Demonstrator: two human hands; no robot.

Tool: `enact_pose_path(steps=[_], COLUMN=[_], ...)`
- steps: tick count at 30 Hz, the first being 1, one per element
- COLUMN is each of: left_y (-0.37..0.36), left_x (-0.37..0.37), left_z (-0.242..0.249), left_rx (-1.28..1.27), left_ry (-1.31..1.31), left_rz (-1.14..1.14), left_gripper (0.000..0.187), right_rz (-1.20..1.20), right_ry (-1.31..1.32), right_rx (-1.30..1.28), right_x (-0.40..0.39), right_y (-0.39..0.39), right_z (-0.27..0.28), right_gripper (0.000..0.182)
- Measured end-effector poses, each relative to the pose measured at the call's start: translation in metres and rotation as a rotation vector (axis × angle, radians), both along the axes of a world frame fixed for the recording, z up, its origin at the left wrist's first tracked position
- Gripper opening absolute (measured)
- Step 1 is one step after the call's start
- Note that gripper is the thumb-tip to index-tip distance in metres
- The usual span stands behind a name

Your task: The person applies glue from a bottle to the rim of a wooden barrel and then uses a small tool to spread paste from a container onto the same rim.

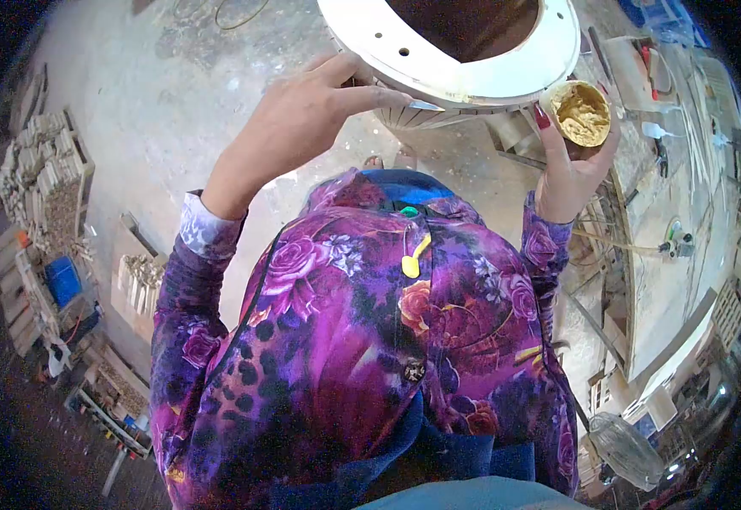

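Observation:
My left hand (323, 115) is closed at the near left edge of a round piece with a white ring-shaped top (413, 53). From its fingertips a thin pale blade (425, 106) points right along the rim; its handle is hidden in the fingers. The ring has small holes and a large dark opening, and narrow dark lines mark the side below it. In my right hand (576, 166) is a small round tub of yellowish putty (581, 115), tilted with its mouth toward me, just right of the ring. A red nail shows on its near side.
Stacked wooden pieces (43, 170) stand on the left, with a blue bin (62, 280) below them. A long worktop (685, 221) with tools and a white bottle (652, 130) runs down the right. Concrete floor (217, 102) lies around my feet.

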State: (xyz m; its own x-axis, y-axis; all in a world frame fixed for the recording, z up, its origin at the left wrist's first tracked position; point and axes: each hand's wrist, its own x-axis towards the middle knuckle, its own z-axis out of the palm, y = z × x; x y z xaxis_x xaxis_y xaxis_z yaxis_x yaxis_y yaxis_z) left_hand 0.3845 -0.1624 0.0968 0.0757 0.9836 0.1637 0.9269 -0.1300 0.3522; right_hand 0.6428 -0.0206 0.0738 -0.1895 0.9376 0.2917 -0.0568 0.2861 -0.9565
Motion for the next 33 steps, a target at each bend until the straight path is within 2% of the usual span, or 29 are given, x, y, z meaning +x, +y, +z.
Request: enact_pose_path(steps=[2, 4, 9, 11, 15, 18, 21, 23, 25, 29, 31, 33], left_y=[0.005, 0.013, 0.005, 0.009, 0.025, 0.022, 0.020, 0.055, 0.061, 0.067, 0.070, 0.071], left_x=[0.001, 0.008, 0.027, 0.021, 0.010, -0.008, -0.035, -0.015, -0.013, -0.009, -0.012, -0.014], left_z=[0.002, -0.005, 0.010, 0.006, 0.003, 0.016, 0.012, -0.005, -0.012, -0.026, -0.020, -0.018], left_rx=[-0.037, 0.062, -0.044, 0.009, 0.139, -0.086, -0.061, -0.062, 0.022, 0.156, 0.164, 0.177], left_ry=[-0.022, 0.024, 0.033, -0.029, -0.028, -0.079, -0.147, -0.196, -0.048, 0.045, 0.071, 0.102], left_rz=[0.014, 0.088, -0.035, -0.003, -0.096, -0.291, -0.268, -0.270, -0.257, -0.319, -0.326, -0.330], left_gripper=[0.056, 0.055, 0.054, 0.053, 0.050, 0.044, 0.039, 0.037, 0.034, 0.036, 0.040, 0.044], right_rz=[0.011, 0.020, -0.003, -0.050, -0.133, -0.243, -0.279, -0.290, -0.316, -0.358, -0.293, -0.269], right_ry=[0.039, 0.050, 0.008, 0.015, 0.060, -0.005, 0.119, 0.156, 0.133, 0.125, 0.143, 0.150], right_rx=[-0.048, -0.010, 0.029, 0.022, 0.034, 0.015, -0.028, -0.095, -0.107, -0.154, -0.283, -0.272], right_x=[0.001, 0.005, 0.009, 0.010, 0.005, -0.007, -0.026, -0.002, -0.007, -0.011, -0.009, -0.010], right_y=[0.006, 0.012, 0.001, -0.001, -0.019, -0.039, -0.060, -0.047, -0.059, -0.082, -0.092, -0.098], right_z=[-0.006, -0.018, -0.023, -0.027, -0.028, -0.024, -0.028, -0.049, -0.052, -0.043, -0.044, -0.054], right_gripper=[0.075, 0.076, 0.077, 0.074, 0.076, 0.077, 0.078, 0.078, 0.078, 0.077, 0.074, 0.071])
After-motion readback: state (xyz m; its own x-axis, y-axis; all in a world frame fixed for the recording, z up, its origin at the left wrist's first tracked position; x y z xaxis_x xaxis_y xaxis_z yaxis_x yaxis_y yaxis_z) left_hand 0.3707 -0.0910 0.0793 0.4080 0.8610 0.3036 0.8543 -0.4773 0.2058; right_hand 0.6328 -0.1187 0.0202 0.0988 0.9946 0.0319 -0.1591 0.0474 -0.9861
